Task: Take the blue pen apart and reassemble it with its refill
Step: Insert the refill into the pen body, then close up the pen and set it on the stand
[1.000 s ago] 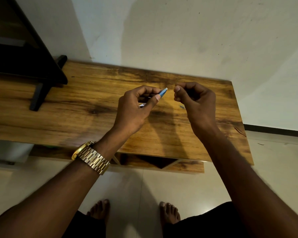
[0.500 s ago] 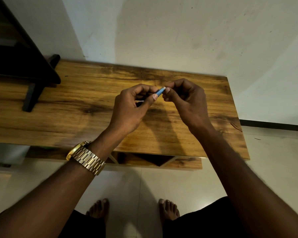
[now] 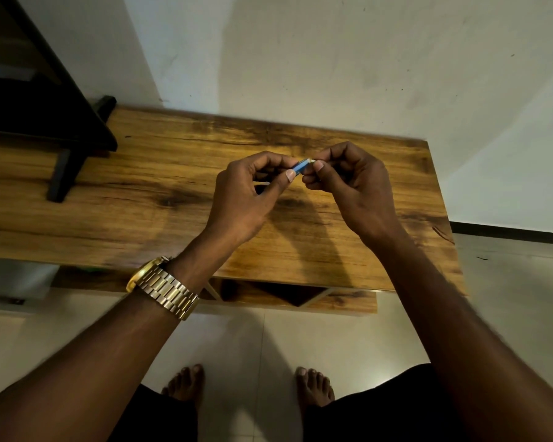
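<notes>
The blue pen (image 3: 301,166) is held above the wooden table (image 3: 141,193), with only a short blue length showing between my two hands. My left hand (image 3: 246,199) pinches its barrel between thumb and fingers; most of the barrel is hidden in the fist. My right hand (image 3: 348,183) grips the pen's right end with thumb and forefinger, where a small pale tip shows. Whether the refill is inside the pen or apart from it is hidden by my fingers.
A black stand (image 3: 61,167) and dark furniture (image 3: 29,100) occupy the table's left end. The white wall (image 3: 332,59) rises behind. The table's lower shelf (image 3: 284,298) shows below its front edge. My bare feet (image 3: 186,384) stand on pale floor tiles.
One second ago my hands were apart, the pen only in my left. My right hand has closed in and now pinches the pen's right end.
</notes>
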Demonstrator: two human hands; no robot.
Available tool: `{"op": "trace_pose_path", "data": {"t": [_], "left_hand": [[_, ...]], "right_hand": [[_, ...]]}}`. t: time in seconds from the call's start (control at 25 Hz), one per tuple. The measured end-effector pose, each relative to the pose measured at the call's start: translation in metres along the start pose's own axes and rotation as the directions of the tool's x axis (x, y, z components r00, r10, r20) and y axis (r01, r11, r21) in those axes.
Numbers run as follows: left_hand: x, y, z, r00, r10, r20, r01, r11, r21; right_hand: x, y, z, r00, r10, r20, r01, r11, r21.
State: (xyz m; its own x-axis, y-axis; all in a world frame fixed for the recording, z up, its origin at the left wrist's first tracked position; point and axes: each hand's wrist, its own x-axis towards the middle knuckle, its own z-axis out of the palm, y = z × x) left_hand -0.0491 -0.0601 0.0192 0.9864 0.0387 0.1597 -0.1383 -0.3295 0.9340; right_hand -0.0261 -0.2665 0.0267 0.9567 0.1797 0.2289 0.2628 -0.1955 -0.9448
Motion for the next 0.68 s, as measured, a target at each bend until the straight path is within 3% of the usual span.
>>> {"op": "trace_pose_path", "data": {"t": [0.52, 0.68], "left_hand": [[0.0, 0.0004, 0.0002, 1.0, 0.001, 0.013, -0.002, 0.998, 0.058], [-0.0017, 0.0014, -0.001, 0.998, 0.047, 0.029, -0.05, 0.989, 0.136]], "right_hand": [[-0.0008, 0.0004, -0.0034, 0.999, -0.004, 0.035, 0.005, 0.999, -0.043], [0.0, -0.0003, -0.0097, 0.995, -0.052, 0.081, 0.071, 0.964, -0.257]]}}
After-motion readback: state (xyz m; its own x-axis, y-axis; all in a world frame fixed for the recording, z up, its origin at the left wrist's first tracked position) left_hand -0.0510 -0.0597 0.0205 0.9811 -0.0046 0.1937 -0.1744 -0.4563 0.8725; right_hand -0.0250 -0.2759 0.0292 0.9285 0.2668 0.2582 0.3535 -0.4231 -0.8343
